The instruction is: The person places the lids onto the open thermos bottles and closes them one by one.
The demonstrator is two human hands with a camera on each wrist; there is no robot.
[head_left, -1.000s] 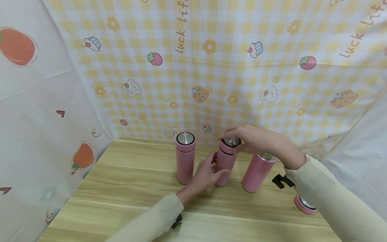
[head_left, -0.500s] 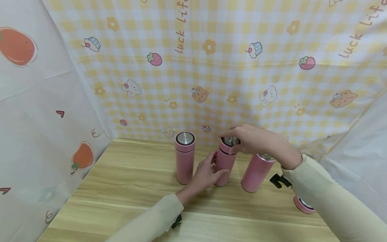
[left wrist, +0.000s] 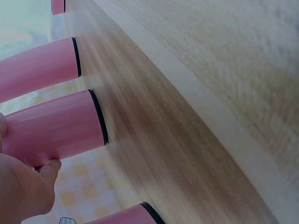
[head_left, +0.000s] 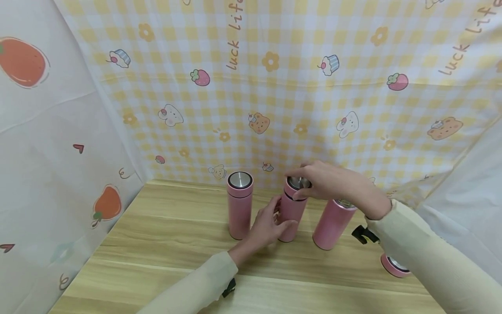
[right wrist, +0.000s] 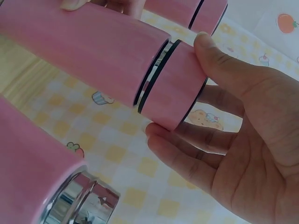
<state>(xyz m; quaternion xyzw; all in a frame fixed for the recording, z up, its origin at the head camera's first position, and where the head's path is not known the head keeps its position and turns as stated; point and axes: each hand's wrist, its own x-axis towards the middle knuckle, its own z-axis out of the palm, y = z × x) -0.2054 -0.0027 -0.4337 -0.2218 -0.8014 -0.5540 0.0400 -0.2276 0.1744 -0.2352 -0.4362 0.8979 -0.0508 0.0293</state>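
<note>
My left hand [head_left: 268, 224] holds the pink body of the middle thermos [head_left: 289, 214], which stands upright on the table. Around that thermos's pink lid [right wrist: 175, 84], with its steel top, curl the thumb and fingers of my right hand [head_left: 327, 181]. A thin gap with shiny metal shows between lid and body in the right wrist view. To the left stands another thermos [head_left: 240, 213] with its lid on. On the right, a lidless thermos [head_left: 333, 224] bares its steel neck [right wrist: 86, 200], partly behind my right wrist in the head view.
A loose pink lid [head_left: 393, 266] lies at the right of the wooden table [head_left: 157, 244], partly covered by my right sleeve. Behind the bottles hangs a yellow checked cloth [head_left: 251, 100]; a white cloth [head_left: 66, 131] borders the left side.
My right hand has turned slightly on the lid, its thumb shifting left round the front. My left hand and the bottles keep their places.
</note>
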